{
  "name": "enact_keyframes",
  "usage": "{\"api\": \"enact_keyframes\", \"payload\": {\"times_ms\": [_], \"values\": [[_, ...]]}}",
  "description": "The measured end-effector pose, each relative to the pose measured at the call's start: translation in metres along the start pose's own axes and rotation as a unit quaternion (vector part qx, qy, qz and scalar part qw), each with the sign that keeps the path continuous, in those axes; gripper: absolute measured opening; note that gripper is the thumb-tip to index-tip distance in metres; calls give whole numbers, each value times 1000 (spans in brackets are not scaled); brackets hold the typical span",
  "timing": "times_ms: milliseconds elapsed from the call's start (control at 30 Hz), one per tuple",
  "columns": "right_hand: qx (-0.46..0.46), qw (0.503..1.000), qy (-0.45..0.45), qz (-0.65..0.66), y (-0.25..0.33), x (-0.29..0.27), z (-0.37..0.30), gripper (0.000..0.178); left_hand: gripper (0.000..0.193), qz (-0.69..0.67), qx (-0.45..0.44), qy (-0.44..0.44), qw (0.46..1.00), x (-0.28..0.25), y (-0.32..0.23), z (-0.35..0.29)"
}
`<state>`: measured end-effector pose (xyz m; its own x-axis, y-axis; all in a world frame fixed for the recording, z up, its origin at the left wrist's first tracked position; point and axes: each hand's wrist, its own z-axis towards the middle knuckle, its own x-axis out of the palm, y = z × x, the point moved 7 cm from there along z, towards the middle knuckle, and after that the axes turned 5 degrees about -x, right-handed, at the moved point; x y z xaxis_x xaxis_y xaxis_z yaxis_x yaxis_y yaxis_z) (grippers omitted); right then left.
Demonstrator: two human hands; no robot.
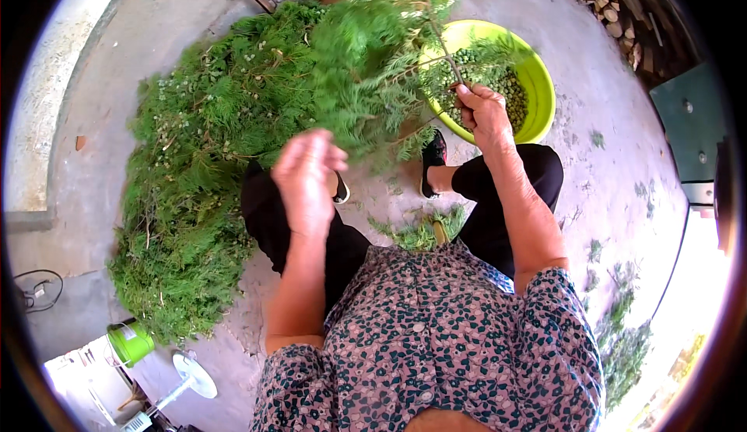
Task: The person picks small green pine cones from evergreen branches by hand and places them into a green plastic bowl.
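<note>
My right hand (486, 113) is closed round the woody stem of a leafy evergreen branch (366, 66). It holds the branch over the near left part of a yellow-green basin (542, 86). Many small round green seed cones (511, 93) lie inside, partly covered by the foliage. My left hand (307, 179) is raised near the lower left of the branch, smeared by motion. Its fingers look partly bent, but whether they hold anything cannot be made out. To the left spreads a large heap of cut evergreen branches (210, 121), some bearing pale cones.
Behind the branch, another round container is partly hidden. Loose sprigs (424, 233) lie between my feet. Stacked firewood (611, 15) and a green cabinet (689, 121) stand right. At lower left are a green bucket (132, 344), a white fan (193, 376) and a black cable (43, 296).
</note>
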<state>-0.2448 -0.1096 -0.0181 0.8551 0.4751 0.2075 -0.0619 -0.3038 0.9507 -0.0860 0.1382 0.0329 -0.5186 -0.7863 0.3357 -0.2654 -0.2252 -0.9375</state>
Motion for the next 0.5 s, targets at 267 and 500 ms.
{"api": "enact_keyframes", "payload": {"times_ms": [267,500], "values": [[83,976,-3,202,-19,16,-12,8,43,-148,-271,65,949,26,126,1],[126,961,-3,247,-52,2,-19,9,54,-431,-204,67,877,14,83,37]]}}
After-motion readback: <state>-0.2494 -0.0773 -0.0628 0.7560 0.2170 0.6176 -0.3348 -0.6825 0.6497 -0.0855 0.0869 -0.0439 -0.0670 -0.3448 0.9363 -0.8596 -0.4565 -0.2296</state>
